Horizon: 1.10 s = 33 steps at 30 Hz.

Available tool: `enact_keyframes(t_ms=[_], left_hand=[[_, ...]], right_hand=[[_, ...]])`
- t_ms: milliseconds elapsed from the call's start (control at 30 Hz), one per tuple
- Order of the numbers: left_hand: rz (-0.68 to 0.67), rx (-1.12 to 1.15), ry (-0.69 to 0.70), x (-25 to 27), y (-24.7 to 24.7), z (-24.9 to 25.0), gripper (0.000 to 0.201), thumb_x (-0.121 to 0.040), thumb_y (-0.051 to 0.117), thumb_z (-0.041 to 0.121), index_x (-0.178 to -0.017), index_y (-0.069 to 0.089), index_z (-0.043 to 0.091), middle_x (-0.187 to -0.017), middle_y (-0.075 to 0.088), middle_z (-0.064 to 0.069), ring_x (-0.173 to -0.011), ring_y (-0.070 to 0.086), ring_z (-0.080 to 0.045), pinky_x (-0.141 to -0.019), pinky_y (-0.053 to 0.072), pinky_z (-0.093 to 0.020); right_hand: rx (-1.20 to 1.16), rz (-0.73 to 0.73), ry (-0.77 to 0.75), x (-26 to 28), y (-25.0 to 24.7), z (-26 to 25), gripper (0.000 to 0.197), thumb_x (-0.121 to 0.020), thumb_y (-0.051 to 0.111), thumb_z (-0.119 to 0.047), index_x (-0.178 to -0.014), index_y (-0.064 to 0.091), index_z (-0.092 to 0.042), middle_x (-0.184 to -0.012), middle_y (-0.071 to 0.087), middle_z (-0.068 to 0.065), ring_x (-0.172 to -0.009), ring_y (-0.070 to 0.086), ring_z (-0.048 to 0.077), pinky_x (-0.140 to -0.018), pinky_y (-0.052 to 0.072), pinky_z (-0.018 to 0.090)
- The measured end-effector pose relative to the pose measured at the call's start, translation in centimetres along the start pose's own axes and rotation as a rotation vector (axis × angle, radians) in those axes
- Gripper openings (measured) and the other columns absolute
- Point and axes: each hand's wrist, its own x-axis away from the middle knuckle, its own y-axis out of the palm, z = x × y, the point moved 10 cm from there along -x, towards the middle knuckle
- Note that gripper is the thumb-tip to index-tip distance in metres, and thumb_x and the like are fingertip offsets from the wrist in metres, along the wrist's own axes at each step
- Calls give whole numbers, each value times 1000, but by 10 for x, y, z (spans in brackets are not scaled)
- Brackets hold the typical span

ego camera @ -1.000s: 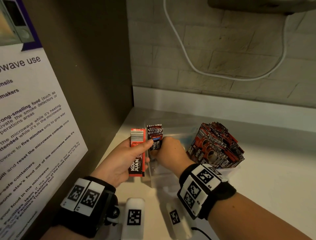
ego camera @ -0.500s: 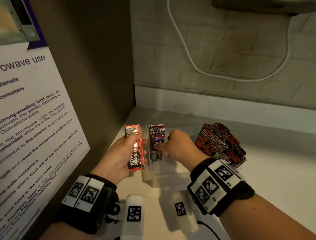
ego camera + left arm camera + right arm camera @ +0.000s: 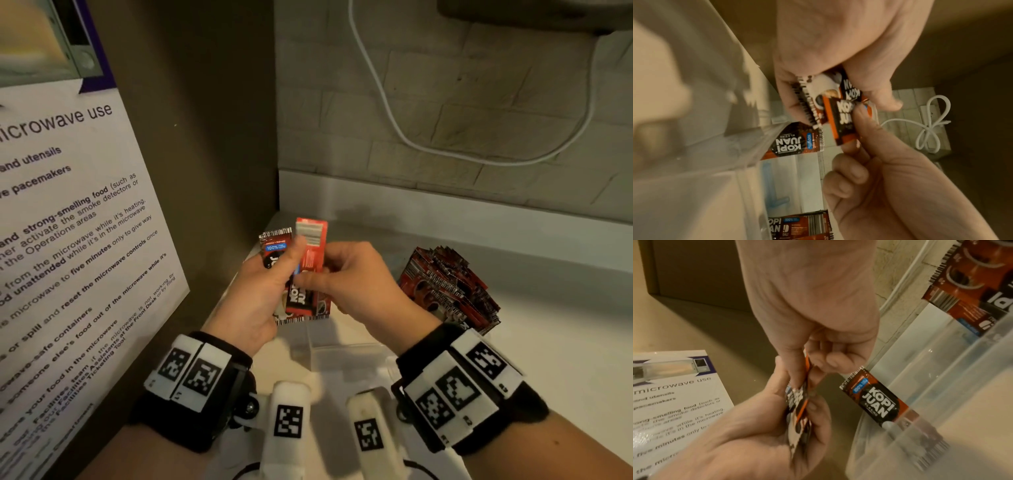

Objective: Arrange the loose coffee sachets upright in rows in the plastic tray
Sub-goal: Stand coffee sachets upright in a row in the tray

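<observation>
Head view downward; wrist views close, facing sachets [image 3: 310,270].

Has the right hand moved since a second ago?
Yes. The right hand has lifted out of the plastic tray and gone left to the sachets that the left hand holds.

Two hands [image 3: 260,294] [image 3: 359,284]; one tray [image 3: 346,356]; sachets [image 3: 448,291] uncountable.

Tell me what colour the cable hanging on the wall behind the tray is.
White. The cable loops down the pale brick wall, clearest in the head view.
</observation>
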Motion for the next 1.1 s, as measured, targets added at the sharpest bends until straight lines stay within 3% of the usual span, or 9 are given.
enact_keyframes(t_ms=[133, 333, 433, 533, 600, 733, 867, 1033, 1100], left_hand=[[43, 8, -65, -1, -10, -5, 33, -82, 60, 49, -84, 64, 16, -70, 70, -2, -56, 66, -14, -49, 50, -24], [26, 97, -134, 2, -10, -5, 28, -86, 62, 41, -94, 67, 15, -75, 74, -4, -58, 68, -15, -52, 53, -28], [-16, 100, -113, 3, -3, -1, 38, -67, 72, 38, -96, 71, 14, -91, 75, -10, -78, 72, -22, -70, 55, -34], [-10, 123, -82, 4, -2, 4, 25, -67, 76, 20, -89, 71, 10, -75, 67, -6, -54, 60, -11, -56, 52, -27], [20, 102, -53, 2, -5, 5, 18, -73, 75, 9, -89, 68, 7, -68, 60, -6, -48, 51, -8, -48, 48, -24], [51, 9, 36, 4, -4, 13, 10, -79, 73, 7, -88, 68, 10, -65, 56, -5, -47, 48, -8, -46, 46, -22], [87, -32, 18, 1, -15, 5, 20, -86, 69, 11, -105, 66, 14, -75, 62, -3, -47, 49, -6, -44, 46, -21], [72, -108, -139, 8, -19, -25, 16, -83, 71, 7, -97, 65, 10, -53, 60, 3, -44, 52, -9, -43, 47, -23], [29, -135, -170, 14, -13, -31, 11, -83, 71, 5, -90, 65, 10, -54, 59, 0, -42, 51, -10, -43, 46, -22]], right_hand=[[-272, 148, -28, 2, -27, -9, 15, -86, 62, 6, -95, 71, -1, -50, 59, -12, -35, 46, -2, -38, 33, 7], [-363, 34, -68, 7, -24, -16, 39, -94, 36, 3, -97, 73, -10, -85, 71, 5, -55, 58, 11, -46, 40, 20], [-358, -29, -42, 12, -14, -11, 27, -94, 46, -4, -102, 72, -5, -93, 72, 7, -67, 64, 6, -53, 47, 17], [-252, -29, -89, 14, -8, -9, 25, -87, 61, 5, -103, 63, -14, -93, 71, 16, -78, 68, 28, -72, 59, 41], [-172, -3, -60, 12, -9, -1, 33, -84, 65, 5, -98, 53, -22, -85, 72, 13, -72, 66, 33, -71, 54, 48], [86, 113, -36, 6, -25, 5, 23, -76, 77, -4, -71, 61, -19, -72, 70, 9, -63, 66, 24, -61, 55, 39], [2, 189, 152, 7, -47, 34, 20, -71, 79, 0, -63, 64, -11, -46, 60, -12, -38, 51, -3, -43, 41, 15], [103, 104, 376, 5, -34, 74, 17, -70, 78, 6, -67, 64, -2, -75, 70, 15, -69, 70, 27, -71, 60, 42], [143, 104, 419, 1, -27, 82, 18, -69, 78, 8, -68, 62, 0, -78, 70, 21, -72, 71, 32, -70, 60, 45]])
